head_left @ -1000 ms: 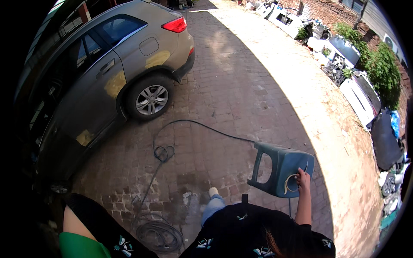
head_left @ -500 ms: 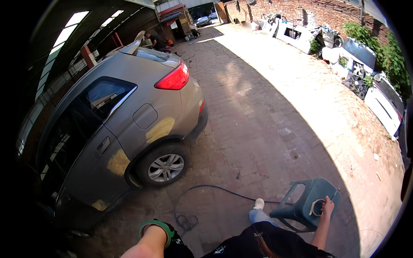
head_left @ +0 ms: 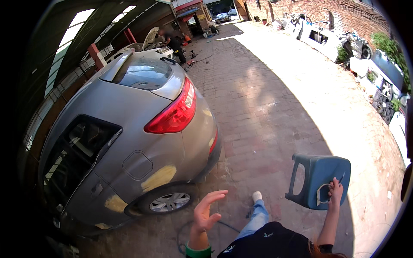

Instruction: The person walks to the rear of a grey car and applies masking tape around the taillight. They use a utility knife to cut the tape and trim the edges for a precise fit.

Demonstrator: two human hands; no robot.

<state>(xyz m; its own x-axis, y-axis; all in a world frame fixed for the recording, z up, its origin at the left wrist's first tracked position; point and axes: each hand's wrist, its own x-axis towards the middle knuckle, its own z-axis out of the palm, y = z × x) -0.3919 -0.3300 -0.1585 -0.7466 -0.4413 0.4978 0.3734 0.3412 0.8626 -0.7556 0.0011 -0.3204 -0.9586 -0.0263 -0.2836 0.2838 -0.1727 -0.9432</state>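
My left hand [head_left: 208,210] is raised at the lower middle, fingers apart and nothing in it. A green ring [head_left: 198,251], looking like a roll of tape, sits round that wrist. On the right, my right hand [head_left: 335,191] is closed at the seat of a blue-green plastic stool [head_left: 320,170], which hangs tilted beside me. A pale ring like a roll of masking tape [head_left: 318,195] is at the same hand. A thin pointed tool [head_left: 342,176] sticks out past the fingers; its kind is unclear.
A grey-brown car [head_left: 142,112] with yellowish filler patches [head_left: 158,178] stands at left. A hose [head_left: 228,226] lies on the brick paving [head_left: 254,150]. Farther off, a person [head_left: 174,45] bends near a white car with its hood up. Car body parts [head_left: 320,41] line the brick wall.
The car's rear now appears larger and nearer. My left hand has come up and forward from the lower left, fingers now visible. The stool has moved with my right hand, slightly higher in view.
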